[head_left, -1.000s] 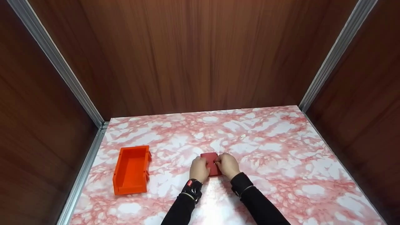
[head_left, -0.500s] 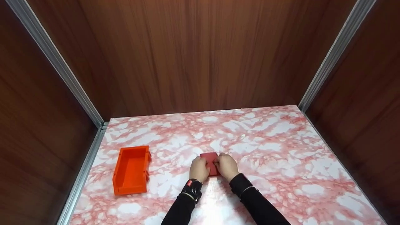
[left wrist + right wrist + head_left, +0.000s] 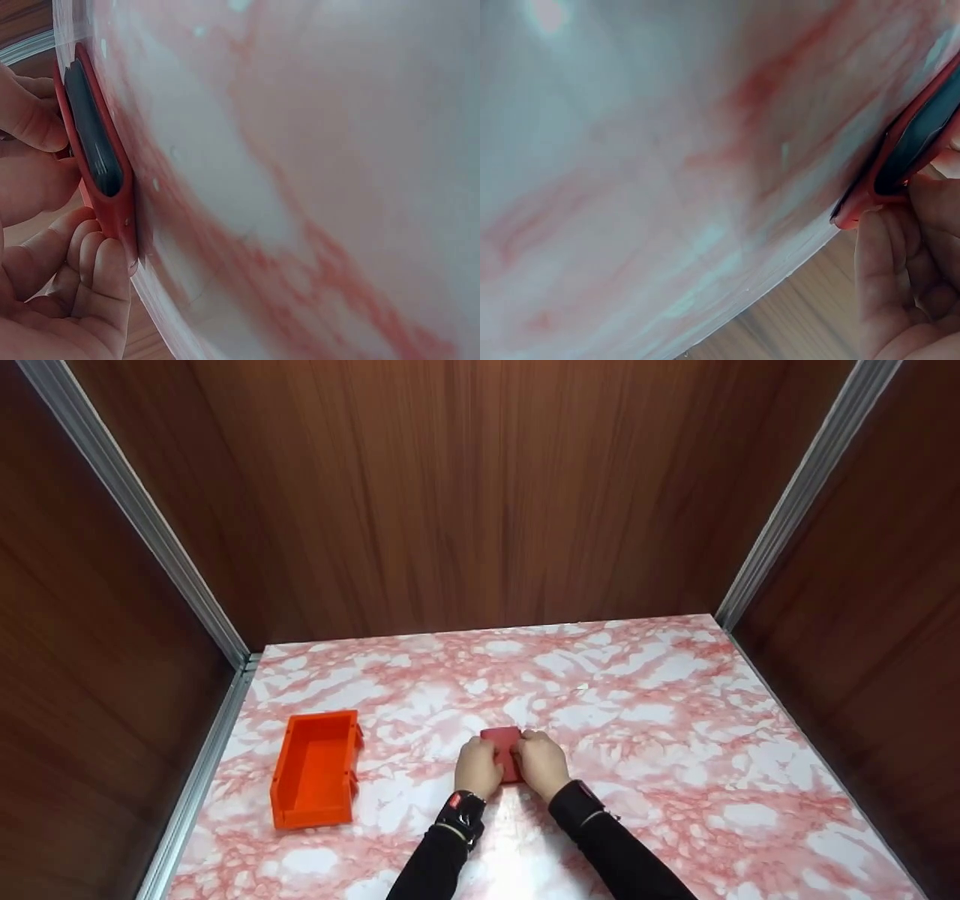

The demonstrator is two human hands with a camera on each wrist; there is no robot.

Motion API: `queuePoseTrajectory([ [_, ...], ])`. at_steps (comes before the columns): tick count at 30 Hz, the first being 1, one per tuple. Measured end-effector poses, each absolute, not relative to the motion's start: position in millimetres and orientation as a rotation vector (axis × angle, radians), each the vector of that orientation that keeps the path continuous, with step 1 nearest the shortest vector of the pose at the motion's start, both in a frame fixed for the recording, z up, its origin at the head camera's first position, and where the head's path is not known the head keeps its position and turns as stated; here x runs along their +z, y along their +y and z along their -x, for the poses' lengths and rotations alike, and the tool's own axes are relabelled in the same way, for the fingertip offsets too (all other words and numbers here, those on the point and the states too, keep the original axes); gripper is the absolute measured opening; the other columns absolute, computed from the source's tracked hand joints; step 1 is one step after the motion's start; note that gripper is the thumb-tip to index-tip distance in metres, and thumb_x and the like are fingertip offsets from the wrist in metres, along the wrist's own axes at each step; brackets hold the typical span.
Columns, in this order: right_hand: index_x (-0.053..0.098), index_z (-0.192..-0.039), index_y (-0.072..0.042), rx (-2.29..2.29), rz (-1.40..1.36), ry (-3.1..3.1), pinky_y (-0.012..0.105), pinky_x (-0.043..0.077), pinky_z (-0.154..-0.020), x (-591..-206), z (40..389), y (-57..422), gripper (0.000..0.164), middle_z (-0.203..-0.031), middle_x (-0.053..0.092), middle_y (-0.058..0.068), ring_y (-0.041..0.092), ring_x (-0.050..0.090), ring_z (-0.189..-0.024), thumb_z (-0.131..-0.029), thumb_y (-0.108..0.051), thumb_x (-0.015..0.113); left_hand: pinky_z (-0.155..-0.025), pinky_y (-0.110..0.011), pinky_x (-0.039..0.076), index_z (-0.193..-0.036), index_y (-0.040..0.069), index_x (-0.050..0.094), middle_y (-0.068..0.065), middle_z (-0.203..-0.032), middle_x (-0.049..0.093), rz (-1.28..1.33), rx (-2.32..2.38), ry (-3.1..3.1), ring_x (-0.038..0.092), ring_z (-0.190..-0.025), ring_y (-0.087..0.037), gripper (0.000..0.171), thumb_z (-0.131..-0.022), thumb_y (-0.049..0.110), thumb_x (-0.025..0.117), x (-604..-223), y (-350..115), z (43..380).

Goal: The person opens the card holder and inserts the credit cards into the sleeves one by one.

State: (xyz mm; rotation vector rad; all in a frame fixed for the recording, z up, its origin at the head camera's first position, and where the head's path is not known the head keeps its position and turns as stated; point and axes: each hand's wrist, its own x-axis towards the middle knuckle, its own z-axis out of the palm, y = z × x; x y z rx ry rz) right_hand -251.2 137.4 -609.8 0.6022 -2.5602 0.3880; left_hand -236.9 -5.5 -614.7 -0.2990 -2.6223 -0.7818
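Observation:
A small flat red case (image 3: 501, 737) lies on the table between my hands. Its end, seen in the left wrist view, shows a red rim around a dark, glossy inside (image 3: 96, 139). My left hand (image 3: 477, 767) grips the case by its left edge, the thumb lying over its top. On the opposite edge, my right hand (image 3: 543, 763) pinches the red case (image 3: 866, 199) with curled fingers. Fingers of both hands appear in the left wrist view, close together against the case. Part of its right side is hidden under the right hand.
An orange plastic bin (image 3: 315, 815) stands to the left, apart from my hands. The table (image 3: 645, 810) has a red and white marbled top. Brown wood panels (image 3: 480, 510) and metal posts (image 3: 817, 472) enclose it at the back and sides.
My right hand has shifted slightly left, its fingers closer in over the right edge of the red case. The left hand, the case and the bin have stayed put.

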Motion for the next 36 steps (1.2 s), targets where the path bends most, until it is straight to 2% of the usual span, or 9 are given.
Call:
queuePoseTrajectory([
  [11,0.058,-0.057,-0.01,0.314,-0.635,-2.581,0.04,0.053,-0.059,-604.4,253.1,134.2,0.025,-0.07,0.061,0.007,0.029,0.061,-0.068,-0.078,-0.002,0.069,-0.067,-0.043,0.049,-0.067,0.008,0.057,-0.008,-0.074,0.054,0.296,-0.775,-2.646,0.058,-0.071,-0.031,0.023,-0.068,0.005,0.079,-614.8,-4.8,237.9],
  [21,0.06,-0.06,-0.008,0.183,-0.688,-2.522,0.037,0.052,-0.054,-607.6,252.8,132.7,0.017,-0.071,0.059,0.006,0.026,0.057,-0.066,-0.073,0.001,0.065,-0.064,-0.042,0.048,-0.068,0.006,0.058,-0.008,-0.074,0.054,0.29,-0.796,-2.623,0.057,-0.069,-0.03,0.021,-0.069,0.004,0.079,-614.4,-5.4,238.1],
  [29,0.061,-0.062,-0.006,0.249,-0.774,-2.426,0.036,0.049,-0.05,-609.3,247.6,137.4,0.013,-0.073,0.055,0.006,0.026,0.051,-0.064,-0.069,0.004,0.065,-0.06,-0.043,0.046,-0.064,0.006,0.055,-0.009,-0.069,0.053,0.357,-0.782,-2.511,0.055,-0.065,-0.032,0.023,-0.063,0.003,0.077,-619.3,-5.1,237.2],
  [36,0.065,-0.068,-0.005,0.189,-0.782,-2.456,0.035,0.05,-0.051,-609.3,245.7,138.2,0.008,-0.077,0.054,0.006,0.026,0.052,-0.067,-0.074,0.001,0.066,-0.062,-0.045,0.047,-0.066,0.004,0.056,-0.01,-0.071,0.053,0.317,-0.782,-2.562,0.056,-0.066,-0.033,0.023,-0.064,0.002,0.079,-615.7,-4.3,236.3],
])
